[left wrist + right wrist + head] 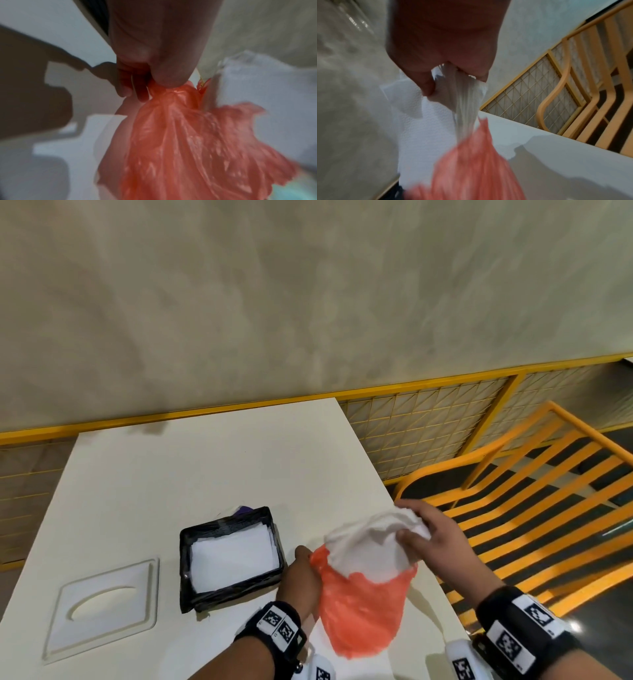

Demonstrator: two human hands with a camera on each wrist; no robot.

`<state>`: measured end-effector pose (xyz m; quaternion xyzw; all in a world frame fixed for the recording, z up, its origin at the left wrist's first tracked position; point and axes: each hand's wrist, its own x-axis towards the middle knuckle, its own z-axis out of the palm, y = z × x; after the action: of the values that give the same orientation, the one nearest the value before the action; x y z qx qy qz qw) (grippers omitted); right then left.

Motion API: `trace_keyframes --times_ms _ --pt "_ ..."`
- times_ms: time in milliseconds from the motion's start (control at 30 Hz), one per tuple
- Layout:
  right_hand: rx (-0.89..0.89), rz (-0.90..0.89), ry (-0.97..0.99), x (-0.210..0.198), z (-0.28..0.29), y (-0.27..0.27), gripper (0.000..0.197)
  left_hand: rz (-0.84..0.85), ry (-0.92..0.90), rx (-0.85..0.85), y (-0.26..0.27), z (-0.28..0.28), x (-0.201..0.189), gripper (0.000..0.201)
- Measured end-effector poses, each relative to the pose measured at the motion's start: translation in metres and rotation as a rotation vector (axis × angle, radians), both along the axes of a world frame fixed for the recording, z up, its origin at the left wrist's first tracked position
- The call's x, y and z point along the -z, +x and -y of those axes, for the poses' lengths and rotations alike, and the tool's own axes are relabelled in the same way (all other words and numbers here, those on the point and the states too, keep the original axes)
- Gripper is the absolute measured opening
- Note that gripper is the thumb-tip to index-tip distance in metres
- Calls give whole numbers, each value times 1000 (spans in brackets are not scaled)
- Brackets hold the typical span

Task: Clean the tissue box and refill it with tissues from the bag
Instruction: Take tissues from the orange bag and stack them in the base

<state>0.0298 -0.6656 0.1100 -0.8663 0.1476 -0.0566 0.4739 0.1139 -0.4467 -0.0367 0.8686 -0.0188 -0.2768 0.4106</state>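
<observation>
A black tissue box [186, 571] lies open on the white table [205, 467], with white tissues [233, 556] inside it. Its white lid [102, 607] with an oval slot lies flat to the left. My left hand [301, 577] pinches the rim of a thin red plastic bag [363, 611], seen close in the left wrist view as bunched red film [180, 135] under my fingers [126, 83]. My right hand [428, 532] grips a thick stack of white tissues [370, 542] that sticks half out of the bag. The right wrist view shows the tissues [426, 128] squeezed between thumb and fingers [426, 83].
A purple scrap [243, 510] peeks out behind the box. An orange slatted bench [534, 494] stands right of the table. A yellow-framed mesh fence [428, 422] and a pale wall run behind. The table's right edge passes just under the bag.
</observation>
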Motion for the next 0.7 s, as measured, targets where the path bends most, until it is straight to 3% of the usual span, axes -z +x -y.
trace_keyframes --times_ms 100,200,367,500,567,700 --pt "97 85 94 -11 2 6 36 89 201 254 -6 -6 2 10" --pt "109 141 221 -19 -4 15 31 73 178 325 -10 -8 -2 32" --pt "58 170 451 -26 -37 37 28 -159 -490 47 -2 -20 -45 41" --pt "-66 159 670 -36 -75 63 27 -319 -876 -392 9 -56 -96 52" --pt "-142 128 778 -40 -97 78 28 -415 -1031 -577 18 -78 -116 58" --pt "-256 38 921 -44 -139 104 36 -418 -1224 -651 33 -121 -139 73"
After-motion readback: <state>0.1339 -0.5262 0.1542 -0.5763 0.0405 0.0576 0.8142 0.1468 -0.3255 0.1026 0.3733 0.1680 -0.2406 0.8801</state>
